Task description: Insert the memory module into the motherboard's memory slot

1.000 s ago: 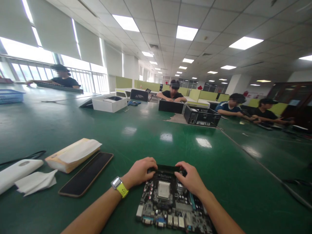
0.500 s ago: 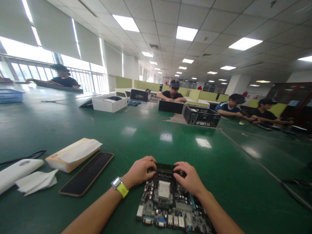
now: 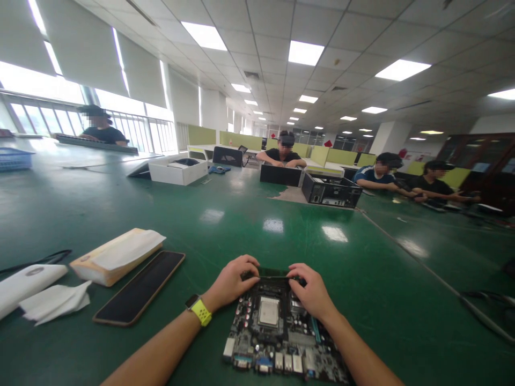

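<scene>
A dark motherboard (image 3: 277, 338) with a silver processor (image 3: 269, 312) at its middle lies flat on the green table (image 3: 241, 225) right in front of me. A thin green memory stick (image 3: 272, 272) stands along its far edge. My left hand (image 3: 231, 280), with a yellow-strapped watch on the wrist, has its fingers curled over the stick's left end. My right hand (image 3: 311, 290) has its fingers curled over the stick's right end. Both hands press on top of it.
To my left lie a black phone (image 3: 140, 288), a tissue pack (image 3: 116, 256), a loose tissue (image 3: 54, 301) and a white device (image 3: 26, 281). A black computer case (image 3: 330, 190) and a white box (image 3: 177, 170) sit farther back. Several people work at the table's far sides.
The memory stick sits lower between my hands than a second ago. My hands have stayed at its two ends and dropped slightly with it.
</scene>
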The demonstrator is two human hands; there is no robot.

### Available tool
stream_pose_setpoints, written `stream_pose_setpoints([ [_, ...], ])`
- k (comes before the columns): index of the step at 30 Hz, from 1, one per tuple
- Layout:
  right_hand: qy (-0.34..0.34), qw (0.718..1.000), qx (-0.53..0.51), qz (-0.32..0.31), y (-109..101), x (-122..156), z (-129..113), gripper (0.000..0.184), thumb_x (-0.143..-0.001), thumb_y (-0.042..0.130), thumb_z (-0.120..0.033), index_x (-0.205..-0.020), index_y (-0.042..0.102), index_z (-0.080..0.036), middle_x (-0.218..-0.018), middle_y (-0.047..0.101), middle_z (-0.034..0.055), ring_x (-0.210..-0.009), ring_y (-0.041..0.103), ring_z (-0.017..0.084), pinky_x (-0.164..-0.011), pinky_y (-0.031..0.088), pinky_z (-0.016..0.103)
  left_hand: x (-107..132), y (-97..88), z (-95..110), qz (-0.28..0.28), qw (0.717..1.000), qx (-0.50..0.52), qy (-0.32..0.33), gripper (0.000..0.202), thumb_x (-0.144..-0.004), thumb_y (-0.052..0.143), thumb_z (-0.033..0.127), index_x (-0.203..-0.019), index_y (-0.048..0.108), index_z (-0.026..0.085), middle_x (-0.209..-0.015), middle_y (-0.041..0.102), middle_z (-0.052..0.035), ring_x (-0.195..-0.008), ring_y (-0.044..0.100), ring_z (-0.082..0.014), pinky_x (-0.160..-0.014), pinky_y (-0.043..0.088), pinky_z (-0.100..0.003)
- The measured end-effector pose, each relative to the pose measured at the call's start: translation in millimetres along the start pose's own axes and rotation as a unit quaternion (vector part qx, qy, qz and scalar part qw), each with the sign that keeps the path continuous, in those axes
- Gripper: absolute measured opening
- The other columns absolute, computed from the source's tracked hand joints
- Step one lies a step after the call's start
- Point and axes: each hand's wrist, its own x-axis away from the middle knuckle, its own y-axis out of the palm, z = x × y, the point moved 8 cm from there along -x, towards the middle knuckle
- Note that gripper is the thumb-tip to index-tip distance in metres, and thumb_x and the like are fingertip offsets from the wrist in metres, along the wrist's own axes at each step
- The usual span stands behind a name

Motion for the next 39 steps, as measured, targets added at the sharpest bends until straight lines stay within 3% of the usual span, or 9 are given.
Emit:
stream_pose_setpoints([
  [22, 0.0, 1.0, 0.019, -0.002, 0.5, -0.4, 2.4, 0.018, -0.077, 0.054, -0.02, -0.078, 0.072, -0.02, -0.09, 0.07, 0.0056, -0.089, 0.062, 0.02, -0.085, 0.046, 0.033, 1.0, 2.2, -4.7, 0.002, 1.0, -0.023, 0.005, 0.009, -0.08, 0.063, 0.021, -0.086, 0.069, 0.021, -0.097, 0.066, -0.0037, -0.092, 0.06, -0.0186, -0.086, 0.047, -0.032],
  [39, -0.028, 0.999, 0.043, 0.004, -4.2, 1.3, -10.7, 0.012, -0.074, 0.057, -0.019, -0.072, 0.069, -0.021, -0.083, 0.069, 0.0033, -0.082, 0.061, 0.019, -0.079, 0.045, 0.03, 1.8, -2.0, 4.3, -0.013, 0.997, -0.068, 0.028, 0.005, -0.079, 0.063, 0.02, -0.08, 0.068, 0.021, -0.091, 0.065, -0.0021, -0.09, 0.058, -0.0176, -0.081, 0.046, -0.028],
])
